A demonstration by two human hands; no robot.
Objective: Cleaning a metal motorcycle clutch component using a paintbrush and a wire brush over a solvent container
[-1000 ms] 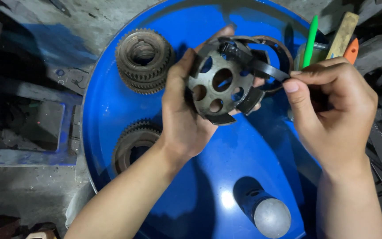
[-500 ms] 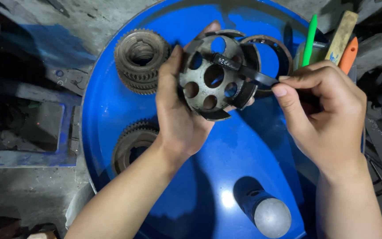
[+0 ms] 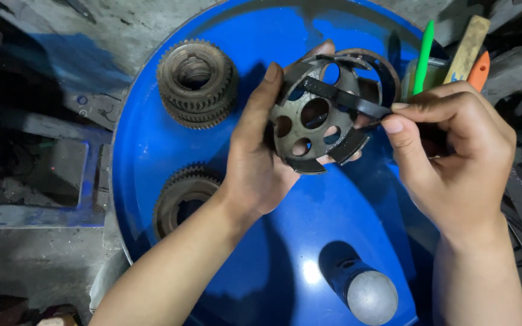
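My left hand (image 3: 255,163) grips a dark round metal hub (image 3: 309,124) with several round holes in its face and curved fingers around its rim, held above a blue drum top (image 3: 152,139). My right hand (image 3: 448,151) pinches a thin dark metal strip (image 3: 345,96) that lies across the hub's face, thumb and forefinger at its right end. A rusty ring (image 3: 382,69) lies on the drum just behind the hub, partly hidden by it.
Two toothed gears rest on the drum: a stacked gear (image 3: 196,81) at the upper left, another gear (image 3: 179,196) by my left forearm. A round-topped grey cylinder (image 3: 367,293) stands near the front. Green, wooden and orange tool handles (image 3: 454,51) stick up at the back right. Dark clutter surrounds the drum.
Both hands shifted the hub slightly left and up, then back right. The strip now lies flatter across the hub's face, with my right fingertips pinching nearer its end.
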